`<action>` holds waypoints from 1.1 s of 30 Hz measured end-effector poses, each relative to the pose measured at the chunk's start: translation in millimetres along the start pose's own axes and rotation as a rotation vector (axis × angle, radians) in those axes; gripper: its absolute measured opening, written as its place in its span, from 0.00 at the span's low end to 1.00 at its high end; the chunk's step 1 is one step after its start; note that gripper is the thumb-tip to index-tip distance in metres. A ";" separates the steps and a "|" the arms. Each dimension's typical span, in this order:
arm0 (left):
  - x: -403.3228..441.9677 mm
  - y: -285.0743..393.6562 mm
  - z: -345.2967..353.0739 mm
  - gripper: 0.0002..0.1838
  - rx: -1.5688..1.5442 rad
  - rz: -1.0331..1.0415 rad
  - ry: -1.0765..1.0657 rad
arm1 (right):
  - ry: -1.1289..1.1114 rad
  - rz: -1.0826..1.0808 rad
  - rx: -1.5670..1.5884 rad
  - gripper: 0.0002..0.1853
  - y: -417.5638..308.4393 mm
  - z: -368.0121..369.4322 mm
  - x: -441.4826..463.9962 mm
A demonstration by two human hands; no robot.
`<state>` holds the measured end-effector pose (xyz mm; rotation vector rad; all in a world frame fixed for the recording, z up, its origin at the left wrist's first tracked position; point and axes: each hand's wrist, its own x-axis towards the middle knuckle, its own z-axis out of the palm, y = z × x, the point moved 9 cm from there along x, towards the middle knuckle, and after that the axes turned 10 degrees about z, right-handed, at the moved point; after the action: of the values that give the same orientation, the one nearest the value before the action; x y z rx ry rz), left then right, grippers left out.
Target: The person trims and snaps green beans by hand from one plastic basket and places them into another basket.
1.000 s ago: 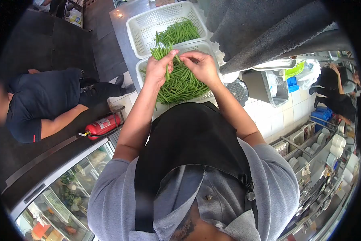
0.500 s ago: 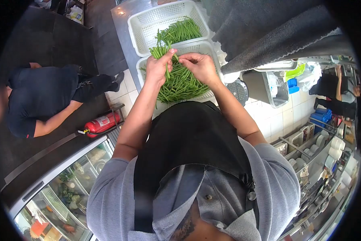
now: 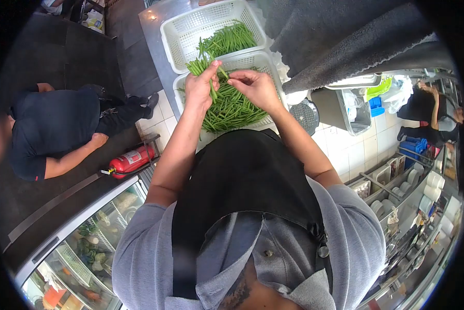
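Observation:
My left hand (image 3: pixel 201 88) is closed around a bunch of green beans (image 3: pixel 197 66), whose ends stick out above and below the fist. One bean slants out toward my right hand (image 3: pixel 258 92), whose thumb and fingertips pinch together at its end. Both hands are over the near white perforated basket (image 3: pixel 265 61), where a heap of loose green beans (image 3: pixel 232 111) lies. Behind it stands a second white basket (image 3: pixel 171 46), with a smaller pile of beans (image 3: pixel 229 40) toward its right side.
The baskets stand on a metal table (image 3: pixel 152 31). A dark cloth (image 3: pixel 340 41) hangs at the right, above a grey bin (image 3: pixel 340 111). At left are a person in dark clothes (image 3: pixel 56 124), a red fire extinguisher (image 3: pixel 131 159) and a glass-topped fridge (image 3: pixel 87 232). Another person (image 3: pixel 446 121) stands far right.
My left hand and its bunch have shifted slightly left, and my right fingertips remain by the slanting bean. At left, the other person's forearm has moved a little.

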<state>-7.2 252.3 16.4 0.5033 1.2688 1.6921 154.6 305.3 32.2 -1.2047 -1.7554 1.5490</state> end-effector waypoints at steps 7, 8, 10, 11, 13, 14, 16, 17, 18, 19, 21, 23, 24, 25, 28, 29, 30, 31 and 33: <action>-4.9 -3.5 9.0 0.15 -0.086 -0.074 -0.068 | -0.048 0.067 0.051 0.10 3.7 1.9 0.8; -5.5 -3.3 12.0 0.16 -0.106 -0.084 -0.109 | -0.045 0.067 0.051 0.10 5.4 0.8 2.1; -4.4 -8.4 11.3 0.15 -0.172 -0.100 -0.143 | -0.151 0.192 0.235 0.08 17.3 6.4 3.3; -4.4 -11.0 13.5 0.14 -0.239 -0.115 -0.175 | -0.145 0.192 0.236 0.08 18.2 3.8 2.3; -5.6 -12.1 15.9 0.14 -0.276 -0.129 -0.209 | -0.162 0.250 0.457 0.07 18.8 -0.5 -2.1; -6.8 -12.4 18.6 0.14 -0.315 -0.140 -0.236 | -0.153 0.249 0.458 0.07 18.1 -5.1 -4.3; -7.5 -13.1 21.0 0.15 -0.361 -0.152 -0.270 | -0.123 0.319 0.560 0.06 21.1 -17.7 -12.2; -7.3 -12.7 24.5 0.15 -0.411 -0.159 -0.296 | -0.110 0.315 0.557 0.06 18.1 -31.8 -19.6; -7.3 -12.7 24.3 0.16 -0.405 -0.165 -0.295 | -0.184 0.290 0.368 0.06 4.9 -44.3 -33.5; -5.7 -15.0 19.9 0.16 -0.405 -0.155 -0.317 | -0.245 0.269 0.170 0.06 -10.1 -61.0 -50.9; -6.6 -13.3 22.3 0.19 -0.385 -0.151 -0.355 | -0.283 0.120 -0.172 0.07 -52.9 -116.4 -94.8; -3.2 -16.5 18.8 0.20 -0.413 -0.148 -0.386 | -0.256 0.017 -0.023 0.06 -68.5 -190.3 -132.2; -1.3 -16.6 15.4 0.20 -0.384 -0.154 -0.367 | -0.141 0.010 0.029 0.07 -60.3 -237.9 -147.1; -1.1 -14.8 16.5 0.18 -0.402 -0.142 -0.392 | -0.030 -0.005 0.083 0.07 -43.4 -288.0 -158.0; -4.0 -13.1 23.4 0.16 -0.429 -0.166 -0.405 | 0.276 -0.144 0.723 0.10 81.4 -443.5 -176.1; -3.8 -12.4 23.9 0.16 -0.412 -0.163 -0.403 | 0.414 -0.046 0.955 0.12 159.6 -485.0 -183.8; -3.8 -11.6 24.3 0.16 -0.397 -0.158 -0.400 | 0.690 0.096 0.886 0.14 245.1 -516.0 -194.4; -6.3 -8.9 26.8 0.16 -0.405 -0.159 -0.414 | 1.012 0.487 0.312 0.16 344.0 -536.0 -214.7; -6.2 -7.6 26.0 0.16 -0.346 -0.139 -0.406 | 1.037 1.109 -0.425 0.19 503.0 -544.2 -249.0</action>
<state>18.9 260.8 20.8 0.5039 0.6869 1.5508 868.9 349.9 -282.4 -2.7861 -0.6637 0.5794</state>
